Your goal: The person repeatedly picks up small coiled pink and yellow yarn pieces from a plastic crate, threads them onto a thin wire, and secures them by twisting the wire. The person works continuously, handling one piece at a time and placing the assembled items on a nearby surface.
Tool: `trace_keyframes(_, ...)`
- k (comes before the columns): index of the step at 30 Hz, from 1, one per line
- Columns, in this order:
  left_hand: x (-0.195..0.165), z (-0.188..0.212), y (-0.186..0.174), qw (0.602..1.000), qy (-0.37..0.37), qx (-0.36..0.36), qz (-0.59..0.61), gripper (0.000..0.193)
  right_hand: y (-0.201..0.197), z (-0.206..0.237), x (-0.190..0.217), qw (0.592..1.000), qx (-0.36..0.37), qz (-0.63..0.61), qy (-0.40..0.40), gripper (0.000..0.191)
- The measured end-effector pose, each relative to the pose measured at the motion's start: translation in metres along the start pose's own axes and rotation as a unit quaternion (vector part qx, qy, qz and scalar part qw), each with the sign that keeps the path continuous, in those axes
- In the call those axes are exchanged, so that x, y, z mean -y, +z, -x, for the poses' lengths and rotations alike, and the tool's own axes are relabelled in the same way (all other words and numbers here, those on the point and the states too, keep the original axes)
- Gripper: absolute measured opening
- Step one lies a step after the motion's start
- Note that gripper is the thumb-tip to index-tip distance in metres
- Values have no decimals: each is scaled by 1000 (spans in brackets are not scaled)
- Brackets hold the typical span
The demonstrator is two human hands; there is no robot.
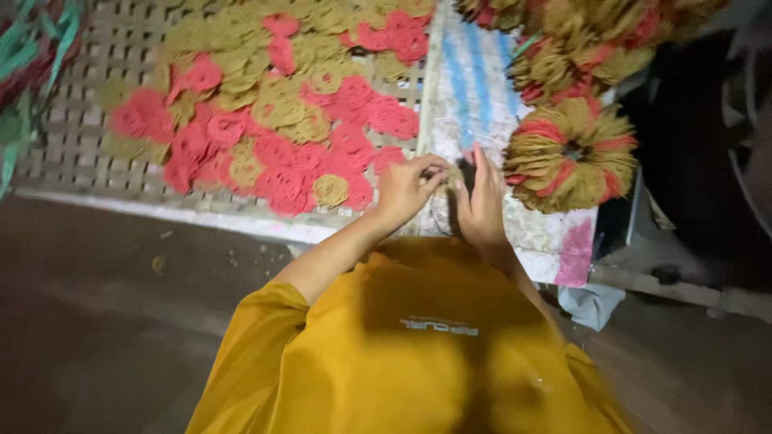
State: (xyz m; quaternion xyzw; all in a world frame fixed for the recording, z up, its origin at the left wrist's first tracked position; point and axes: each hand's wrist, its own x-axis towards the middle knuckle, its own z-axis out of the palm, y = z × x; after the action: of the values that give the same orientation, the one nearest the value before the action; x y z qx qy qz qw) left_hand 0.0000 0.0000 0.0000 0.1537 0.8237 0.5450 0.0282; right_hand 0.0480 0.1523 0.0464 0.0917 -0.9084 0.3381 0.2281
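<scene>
Two hands meet in the middle of the picture, close together. The left hand has its fingers curled and pinched at the tips. The right hand stands on its edge with its fingers pointing up, just beside the left one. Between the fingertips sits a small yellow-brown coil. Both hands seem to be pinching it, but it is blurry and mostly hidden, so I cannot tell for sure.

The hands are over a white surface with blue stripes and a pink patch near its front corner. On it, just to the right of the right hand, lies a round bundle of thin sticks, yellow-brown with red bands, spread out like a flower. More bundles like it lie farther back.

To the left is a lattice tray. Lots of flat little coils, pink and yellow-brown, lie spread on it, touching and overlapping.

The person wears a mustard-yellow shirt. The floor below is dark.
</scene>
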Motion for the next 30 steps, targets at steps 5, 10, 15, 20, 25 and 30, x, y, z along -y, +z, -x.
trace_keyframes(5, 18, -1, -24, 999, -44, 7, 11, 21, 64, 25, -37, 921, 88, -305, 227, 12)
trace_keyframes(10, 67, -11, -122, 946, 59, -237, -215, 42, 73, 27, -50, 909, 50, -330, 250, 11)
trace_keyframes(15, 95, -25, -185, 922, -2, -227, -314, 20, 64, 16, -40, 923, 60, -308, 224, 14)
trace_keyframes(20, 99, -27, -117, 972, -115, -202, -25, 25, 64, -4, -21, 955, 24, -219, 200, 10)
trace_keyframes(25, 90, -17, -40, 867, -197, -78, 450, 34, 60, -20, -2, 975, 8, -172, 139, 6)
trace_keyframes(30, 88, -3, -28, 915, -85, -53, 390, 35, 69, -29, -2, 997, 6, -79, 16, 7)
